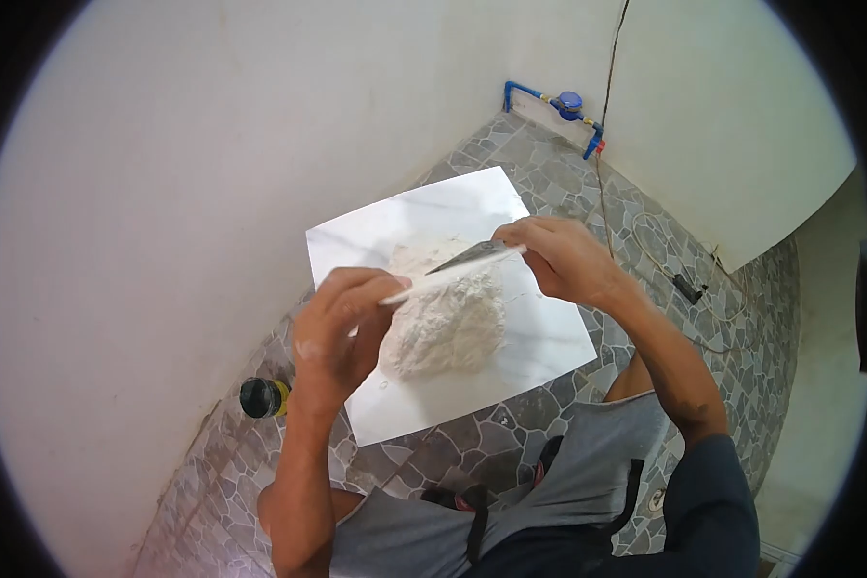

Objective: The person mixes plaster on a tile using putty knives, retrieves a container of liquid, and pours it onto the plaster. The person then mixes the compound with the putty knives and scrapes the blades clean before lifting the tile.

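My left hand is closed on the near-left end of a thin white strip or board seen edge-on. My right hand is closed around a trowel, whose grey pointed blade lies along the far side of the strip. Its handle is hidden in my fingers. Both hands are held above a heap of white powder, which has a rough, clumpy surface. Under the heap is a white square sheet on the floor.
A dark can with a yellow label stands left of the sheet, near the wall. Blue pipe with a water meter runs along the far corner. A cable with a black connector lies on the stone-patterned floor at right.
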Tool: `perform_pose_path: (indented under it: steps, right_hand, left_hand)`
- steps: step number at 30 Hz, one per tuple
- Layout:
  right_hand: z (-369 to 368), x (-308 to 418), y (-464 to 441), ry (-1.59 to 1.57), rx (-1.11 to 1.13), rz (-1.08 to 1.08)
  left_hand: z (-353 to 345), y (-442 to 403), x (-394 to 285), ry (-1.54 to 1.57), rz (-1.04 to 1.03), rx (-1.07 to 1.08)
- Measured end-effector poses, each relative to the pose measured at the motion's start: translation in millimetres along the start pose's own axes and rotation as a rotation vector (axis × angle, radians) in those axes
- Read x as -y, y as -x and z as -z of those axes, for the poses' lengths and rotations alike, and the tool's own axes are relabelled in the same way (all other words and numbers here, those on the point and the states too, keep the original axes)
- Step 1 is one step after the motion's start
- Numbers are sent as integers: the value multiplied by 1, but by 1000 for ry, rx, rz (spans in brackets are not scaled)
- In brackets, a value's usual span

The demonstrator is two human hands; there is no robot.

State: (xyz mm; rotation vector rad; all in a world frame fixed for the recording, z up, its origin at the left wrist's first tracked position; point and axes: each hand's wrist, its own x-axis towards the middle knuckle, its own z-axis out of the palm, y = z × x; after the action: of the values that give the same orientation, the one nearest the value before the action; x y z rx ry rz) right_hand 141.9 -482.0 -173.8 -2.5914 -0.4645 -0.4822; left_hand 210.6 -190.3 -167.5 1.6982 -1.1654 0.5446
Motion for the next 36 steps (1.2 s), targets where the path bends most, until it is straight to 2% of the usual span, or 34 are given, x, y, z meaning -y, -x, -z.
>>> perform_pose_path:
  steps: [2, 5, 8, 11, 14, 17, 20, 36]
  right_hand:
    - [-6, 0, -1, -25, -24, -77]
    - [-7, 4, -1, -88, -37, -204]
    - [-2, 12, -2, -245, -8, -412]
    - [-8, 16, -6, -344, 5, -663]
    - [-17, 33, -9, -323, -124, -686]
    - [-36, 35, -11, -209, -194, -615]
    - [-41, 49, -18, -298, -157, -661]
    - [-61, 78, -17, -296, -255, -529]
  left_hand:
    - [-1, 2, 5, 5, 51, -94]
    - [5, 4, 3, -93, 343, -92]
    - [1, -2, 1, -5, 478, -155]
    - [-11, -1, 3, 59, 458, -192]
    - [-27, -2, -11, 19, 477, -157]
    - [-44, -1, -14, -17, 444, -131]
    - [-53, -4, -19, -22, 458, -122]
    - [-64, 0, -9, -96, 393, -118]
